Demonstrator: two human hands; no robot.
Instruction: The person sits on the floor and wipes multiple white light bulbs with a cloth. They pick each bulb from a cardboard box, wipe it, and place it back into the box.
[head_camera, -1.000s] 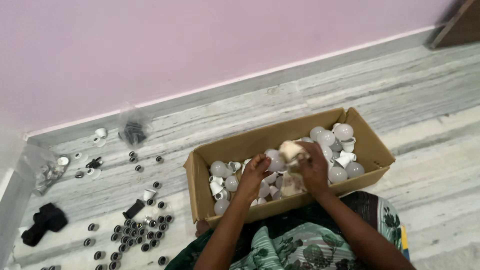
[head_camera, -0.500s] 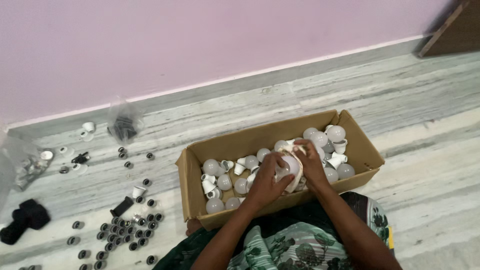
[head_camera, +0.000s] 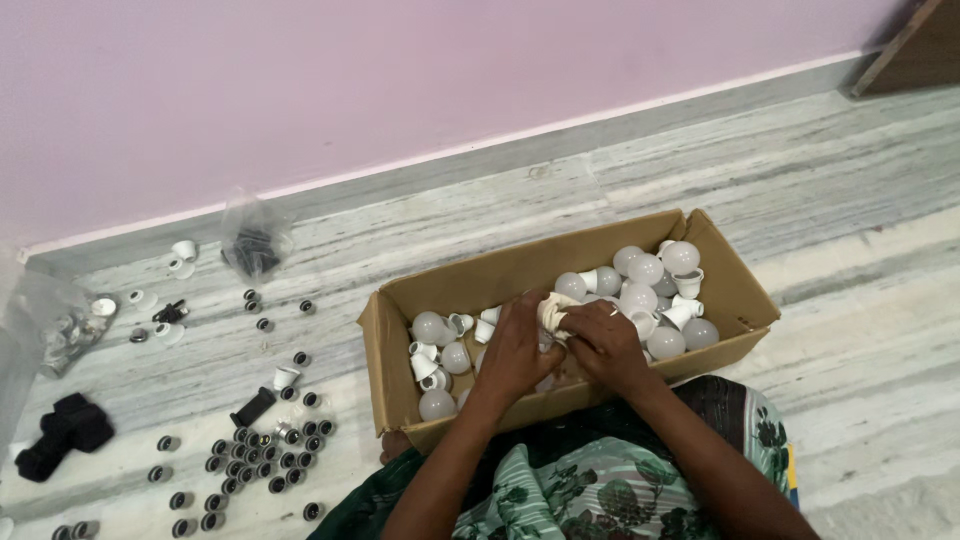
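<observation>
A brown cardboard box (head_camera: 500, 276) lies on the floor in front of me, filled with several white bulb globes (head_camera: 646, 269) and white bulb bases (head_camera: 424, 363). Both hands are inside the box near its middle. My right hand (head_camera: 606, 345) grips a cream cloth (head_camera: 555, 309) bunched at its fingertips. My left hand (head_camera: 516, 350) rests beside it with fingers bent down among the bulbs, touching the cloth; what lies under its palm is hidden.
Several small dark metal caps (head_camera: 268, 452) are spread on the marble floor at the left. A clear bag of black parts (head_camera: 252, 246) and another bag (head_camera: 62, 326) lie near the wall. A black cloth (head_camera: 67, 432) sits far left.
Both hands have dropped lower into the box. The cloth, held up over a bulb earlier, is now bunched low between the hands, and the bulb is no longer visible in them.
</observation>
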